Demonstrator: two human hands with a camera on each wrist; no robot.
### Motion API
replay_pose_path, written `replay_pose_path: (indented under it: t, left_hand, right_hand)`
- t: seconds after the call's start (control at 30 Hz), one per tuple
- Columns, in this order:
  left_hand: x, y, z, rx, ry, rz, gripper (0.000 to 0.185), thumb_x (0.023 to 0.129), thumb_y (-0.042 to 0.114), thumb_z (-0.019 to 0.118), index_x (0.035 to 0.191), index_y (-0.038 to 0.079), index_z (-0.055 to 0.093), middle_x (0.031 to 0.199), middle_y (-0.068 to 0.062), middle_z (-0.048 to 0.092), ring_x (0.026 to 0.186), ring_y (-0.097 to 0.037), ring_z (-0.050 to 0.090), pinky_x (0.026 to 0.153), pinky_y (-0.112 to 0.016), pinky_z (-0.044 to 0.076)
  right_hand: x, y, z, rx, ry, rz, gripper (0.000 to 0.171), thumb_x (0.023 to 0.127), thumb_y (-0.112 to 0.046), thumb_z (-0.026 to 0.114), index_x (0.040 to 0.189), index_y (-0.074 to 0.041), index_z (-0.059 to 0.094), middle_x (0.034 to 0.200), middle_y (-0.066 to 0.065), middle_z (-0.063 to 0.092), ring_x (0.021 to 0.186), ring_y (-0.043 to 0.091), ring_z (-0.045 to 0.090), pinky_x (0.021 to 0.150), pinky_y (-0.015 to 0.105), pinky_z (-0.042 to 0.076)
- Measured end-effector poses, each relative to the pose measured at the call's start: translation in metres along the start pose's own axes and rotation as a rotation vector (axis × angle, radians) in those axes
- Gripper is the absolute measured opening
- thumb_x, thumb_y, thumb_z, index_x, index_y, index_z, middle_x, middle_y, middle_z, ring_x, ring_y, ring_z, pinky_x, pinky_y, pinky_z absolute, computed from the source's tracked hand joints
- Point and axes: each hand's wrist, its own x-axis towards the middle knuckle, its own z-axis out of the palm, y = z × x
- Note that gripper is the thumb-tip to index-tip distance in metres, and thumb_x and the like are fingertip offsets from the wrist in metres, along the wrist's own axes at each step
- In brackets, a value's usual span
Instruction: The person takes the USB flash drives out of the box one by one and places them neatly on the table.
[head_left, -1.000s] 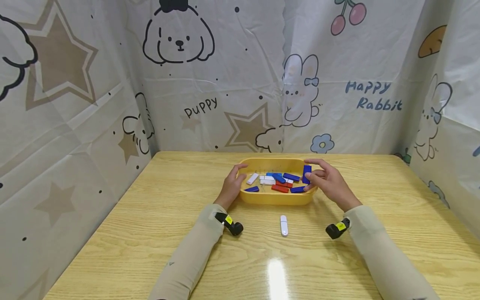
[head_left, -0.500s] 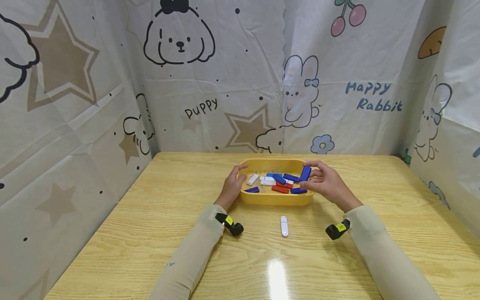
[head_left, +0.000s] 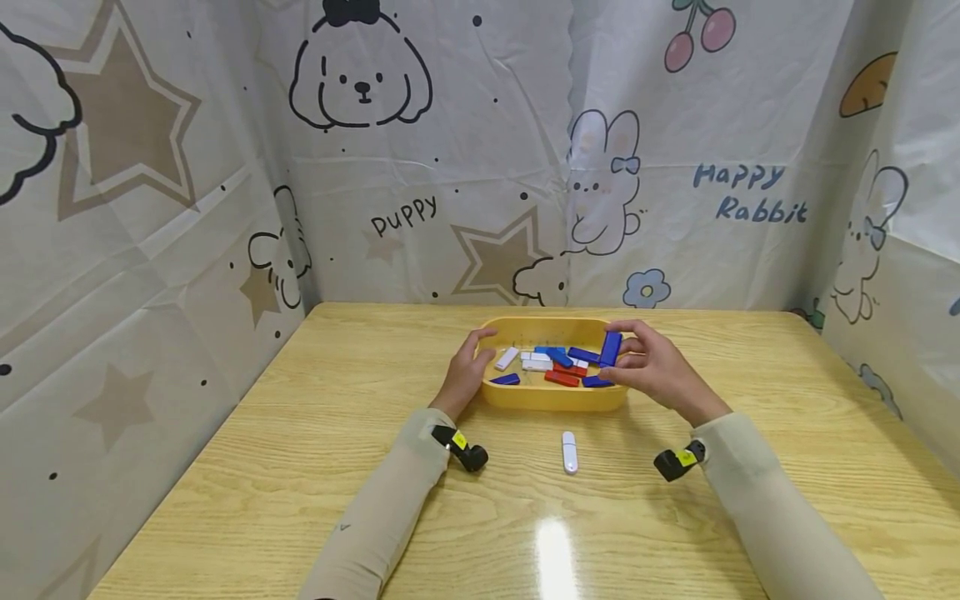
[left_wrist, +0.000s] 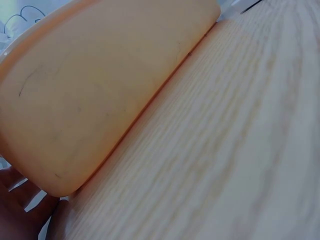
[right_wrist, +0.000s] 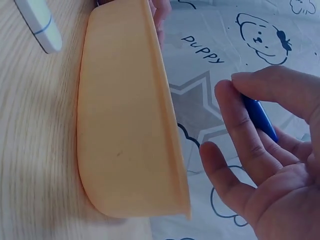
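Note:
A yellow plastic tub (head_left: 555,400) stands on the table with several small flat blue, white and red sticks lying in it. At its left end my left hand (head_left: 461,375) holds the wall, fingers round the outside and thumb at the rim. My right hand (head_left: 656,367) pinches a blue USB stick (head_left: 611,348) between thumb and fingers, above the tub's right end. In the right wrist view, part of that blue stick (right_wrist: 260,117) shows behind the fingers. A white USB stick (head_left: 570,452) lies on the table in front of the tub.
The wood-grain table (head_left: 360,375) runs up to a printed cloth curtain (head_left: 420,167) at the back and sides. Both wrists wear a small black camera; the left camera (head_left: 468,454) is close to the table. Light glares on the front of the table.
The blue USB stick in my right hand has tilted from upright and shifted slightly left, with the fingers following. My left hand and the tub have stayed put.

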Motion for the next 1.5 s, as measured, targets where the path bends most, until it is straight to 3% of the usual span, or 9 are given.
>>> replay_pose_path:
  t: [0.23, 0.47, 0.67, 0.9, 1.27, 1.5]
  left_hand:
    - [0.0, 0.0, 0.0, -0.001, -0.001, 0.005, 0.039, 0.098, 0.02, 0.045, 0.136, 0.016, 0.048, 0.147, -0.005, 0.043, 0.141, -0.023, 0.03, 0.115, -0.047, 0.019]
    - [0.002, -0.003, 0.002, -0.008, 0.004, 0.052, 0.039, 0.096, 0.018, 0.047, 0.134, 0.013, 0.051, 0.145, -0.007, 0.046, 0.14, -0.027, 0.032, 0.114, -0.049, 0.02]
    - [0.002, -0.001, 0.005, 0.003, -0.003, 0.058, 0.038, 0.097, 0.017, 0.046, 0.135, 0.014, 0.051, 0.144, -0.006, 0.046, 0.139, -0.024, 0.033, 0.114, -0.047, 0.021]
    - [0.003, -0.004, 0.003, 0.004, -0.005, 0.056, 0.039, 0.098, 0.018, 0.045, 0.136, 0.014, 0.049, 0.145, -0.005, 0.046, 0.14, -0.023, 0.032, 0.114, -0.047, 0.02]
    - [0.0, -0.003, 0.0, -0.009, -0.004, 0.046, 0.039, 0.098, 0.018, 0.045, 0.136, 0.015, 0.05, 0.145, -0.004, 0.045, 0.14, -0.023, 0.031, 0.115, -0.047, 0.019]
    - [0.0, -0.002, -0.002, -0.012, -0.003, 0.04, 0.039, 0.097, 0.018, 0.045, 0.136, 0.015, 0.049, 0.146, -0.005, 0.044, 0.141, -0.024, 0.03, 0.115, -0.047, 0.019]
  right_hand:
    - [-0.004, -0.002, 0.003, -0.15, 0.021, -0.073, 0.06, 0.083, -0.023, 0.077, 0.133, -0.011, 0.047, 0.107, 0.014, 0.065, 0.097, 0.029, 0.066, 0.084, 0.043, 0.054]
    - [-0.012, -0.004, 0.006, -0.331, 0.025, -0.176, 0.056, 0.079, -0.026, 0.08, 0.124, -0.002, 0.058, 0.107, 0.01, 0.062, 0.095, 0.029, 0.06, 0.086, 0.047, 0.052]
    - [-0.027, -0.013, 0.01, -0.427, -0.087, -0.245, 0.052, 0.078, -0.027, 0.081, 0.121, -0.004, 0.064, 0.095, 0.001, 0.059, 0.089, 0.023, 0.057, 0.079, 0.039, 0.054]
    - [-0.041, -0.013, 0.019, -0.494, -0.23, -0.196, 0.054, 0.077, -0.029, 0.081, 0.122, -0.003, 0.065, 0.098, 0.004, 0.054, 0.089, 0.024, 0.056, 0.076, 0.034, 0.053]
    - [-0.039, 0.0, 0.035, -0.601, -0.359, -0.179, 0.055, 0.074, -0.03, 0.083, 0.118, -0.001, 0.067, 0.089, -0.001, 0.052, 0.079, 0.016, 0.049, 0.065, 0.026, 0.044]
    - [-0.038, 0.006, 0.04, -0.585, -0.385, -0.133, 0.061, 0.071, -0.03, 0.085, 0.12, -0.001, 0.066, 0.086, 0.001, 0.05, 0.076, 0.017, 0.046, 0.062, 0.027, 0.04]
